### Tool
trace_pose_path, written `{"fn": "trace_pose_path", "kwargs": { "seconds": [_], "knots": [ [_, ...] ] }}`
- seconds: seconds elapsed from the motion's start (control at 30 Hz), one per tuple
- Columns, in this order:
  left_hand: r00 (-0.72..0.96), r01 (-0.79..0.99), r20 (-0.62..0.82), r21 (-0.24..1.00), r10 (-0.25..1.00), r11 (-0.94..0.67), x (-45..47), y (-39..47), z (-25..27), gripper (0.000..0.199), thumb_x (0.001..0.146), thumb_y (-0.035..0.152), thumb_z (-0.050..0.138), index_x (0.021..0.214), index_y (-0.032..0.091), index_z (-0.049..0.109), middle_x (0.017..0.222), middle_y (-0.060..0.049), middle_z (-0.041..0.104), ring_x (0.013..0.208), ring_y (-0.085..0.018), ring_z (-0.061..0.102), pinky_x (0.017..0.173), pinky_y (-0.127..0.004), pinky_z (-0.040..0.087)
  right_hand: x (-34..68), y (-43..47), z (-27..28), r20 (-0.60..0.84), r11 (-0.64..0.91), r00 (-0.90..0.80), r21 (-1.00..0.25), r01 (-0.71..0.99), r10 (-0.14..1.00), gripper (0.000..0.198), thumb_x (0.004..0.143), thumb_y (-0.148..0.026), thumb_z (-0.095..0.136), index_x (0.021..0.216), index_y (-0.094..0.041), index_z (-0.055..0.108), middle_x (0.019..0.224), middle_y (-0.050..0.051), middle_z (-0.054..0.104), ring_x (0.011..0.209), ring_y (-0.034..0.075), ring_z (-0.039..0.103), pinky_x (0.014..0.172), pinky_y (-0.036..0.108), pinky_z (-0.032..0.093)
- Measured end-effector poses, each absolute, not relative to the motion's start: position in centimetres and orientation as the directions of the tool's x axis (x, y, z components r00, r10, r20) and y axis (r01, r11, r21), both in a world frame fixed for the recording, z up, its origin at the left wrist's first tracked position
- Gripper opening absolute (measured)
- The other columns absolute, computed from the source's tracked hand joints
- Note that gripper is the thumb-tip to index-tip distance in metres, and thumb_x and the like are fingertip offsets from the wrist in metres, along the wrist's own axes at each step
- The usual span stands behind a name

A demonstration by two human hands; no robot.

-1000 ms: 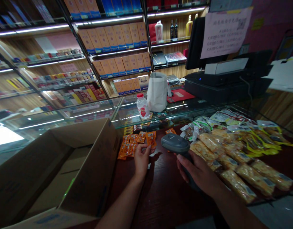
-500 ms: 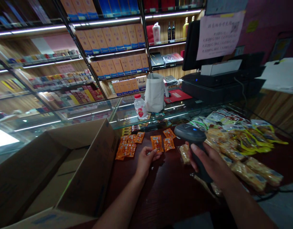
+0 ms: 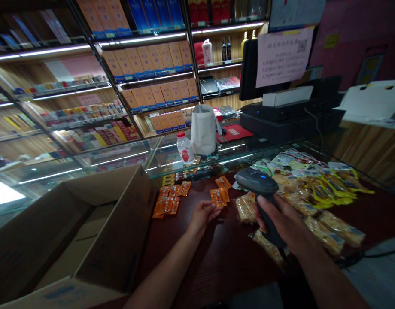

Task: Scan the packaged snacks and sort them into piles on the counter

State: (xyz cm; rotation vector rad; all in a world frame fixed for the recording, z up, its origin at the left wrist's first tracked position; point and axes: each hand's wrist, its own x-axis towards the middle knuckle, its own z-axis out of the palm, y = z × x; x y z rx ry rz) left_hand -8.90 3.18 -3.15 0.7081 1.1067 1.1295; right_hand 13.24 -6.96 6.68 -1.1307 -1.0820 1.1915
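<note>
My right hand point(image 3: 283, 221) is wrapped round the handle of a dark grey barcode scanner point(image 3: 257, 180), its head pointing left with a blue light on top. An orange snack packet point(image 3: 218, 198) is pinched by its lower edge in my left hand point(image 3: 204, 216), just left of the scanner. This packet overlaps other orange packets point(image 3: 223, 182) behind it. Further left lies a group of several orange packets point(image 3: 167, 199) on the dark red tabletop point(image 3: 197, 257). Beside and below the scanner are clear-wrapped pale snack packs point(image 3: 245, 208).
An open cardboard box point(image 3: 116, 231) fills the left. Yellow-edged food pouches point(image 3: 332, 186) and more wrapped packs point(image 3: 342, 227) cover the right. On the glass counter stand a red-capped bottle point(image 3: 185, 149), a white bag point(image 3: 204, 131) and a till with a monitor point(image 3: 249, 71).
My left hand has moved right with the orange packet, from the gap between the groups onto the right-hand packets. The scanner stays in my right hand. The view has shifted slightly.
</note>
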Motion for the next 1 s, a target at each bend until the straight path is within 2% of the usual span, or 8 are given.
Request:
{"fn": "trace_pose_path", "kwargs": {
  "seconds": [0.23,0.47,0.57,0.63,0.7,0.77,0.83,1.0],
  "knots": [
    [-0.092,-0.205,-0.251,0.952,0.963,0.229,-9.3,8.5,-1.6,0.018,0.083,0.001,0.066,0.078,0.015,0.056,0.077,-0.009,0.073,0.079,-0.017,0.077,0.084,-0.028,0.063,13.5,-6.9,6.4,0.015,0.026,0.067,-0.985,-0.169,0.998,0.046,0.085,-0.066,0.066,0.082,-0.021,0.058,0.060,-0.005,0.059,0.045,0.010,0.052,0.044,0.020,0.041],
    [-0.159,0.295,-0.216,0.921,0.963,0.255,-9.7,10.4,-1.5,0.022,0.082,0.020,0.073,0.070,0.015,0.056,0.071,-0.011,0.070,0.077,-0.028,0.077,0.072,-0.039,0.061,14.3,-7.9,6.9,0.061,0.067,0.073,-0.994,-0.089,0.995,0.046,0.090,-0.066,0.060,0.081,-0.021,0.060,0.054,-0.006,0.057,0.047,0.009,0.051,0.049,0.021,0.042],
    [-0.249,0.553,-0.039,0.814,0.968,0.176,-11.7,10.5,-0.3,0.010,0.083,0.023,0.070,0.079,0.017,0.062,0.098,-0.016,0.075,0.117,-0.036,0.067,0.096,-0.049,0.052,14.8,-8.1,7.1,0.052,0.059,0.085,-0.995,-0.082,0.995,0.047,0.090,-0.067,0.060,0.081,-0.021,0.060,0.054,-0.006,0.057,0.048,0.009,0.051,0.050,0.021,0.042],
    [-0.286,0.687,0.085,0.712,0.954,0.143,-13.1,10.8,0.5,0.007,0.084,0.020,0.066,0.091,0.017,0.066,0.123,-0.019,0.069,0.140,-0.038,0.046,0.113,-0.056,0.033,14.9,-8.2,7.1,0.047,0.055,0.079,-0.994,-0.093,0.996,0.047,0.089,-0.068,0.060,0.081,-0.021,0.060,0.054,-0.006,0.057,0.048,0.010,0.051,0.050,0.021,0.042],
    [-0.257,0.860,0.179,0.490,0.950,0.141,-14.2,11.0,1.0,0.016,0.085,0.018,0.062,0.099,0.013,0.069,0.130,-0.024,0.065,0.145,-0.040,0.038,0.119,-0.061,0.016,14.9,-8.2,7.1,0.047,0.054,0.064,-0.992,-0.114,0.997,0.048,0.089,-0.068,0.061,0.082,-0.021,0.060,0.054,-0.006,0.057,0.047,0.009,0.050,0.049,0.021,0.042],
    [-0.188,0.964,0.215,0.229,0.958,0.138,-14.8,11.2,1.0,0.019,0.086,0.019,0.061,0.098,0.010,0.072,0.122,-0.027,0.069,0.138,-0.041,0.046,0.119,-0.062,0.007,14.9,-8.3,7.0,0.053,0.059,0.047,-0.990,-0.126,0.997,0.047,0.089,-0.068,0.061,0.081,-0.021,0.059,0.055,-0.006,0.057,0.047,0.009,0.050,0.049,0.021,0.042],
    [-0.136,0.989,0.215,0.081,0.967,0.122,-15.0,11.0,0.8,0.019,0.087,0.020,0.060,0.096,0.010,0.073,0.113,-0.025,0.073,0.128,-0.040,0.055,0.119,-0.062,0.005,14.9,-8.3,6.9,0.067,0.072,0.039,-0.990,-0.124,0.997,0.046,0.091,-0.066,0.060,0.081,-0.021,0.059,0.057,-0.006,0.057,0.049,0.009,0.051,0.050,0.022,0.042],
    [-0.084,0.996,0.224,0.058,0.971,0.073,-14.4,9.9,0.2,0.035,0.083,0.020,0.067,0.116,0.009,0.068,0.119,-0.023,0.070,0.126,-0.038,0.056,0.114,-0.053,0.028,14.8,-8.2,6.4,0.105,0.107,0.024,-0.989,-0.099,0.994,0.046,0.093,-0.064,0.059,0.079,-0.021,0.059,0.056,-0.005,0.056,0.050,0.010,0.050,0.050,0.022,0.042]
  ]
}}
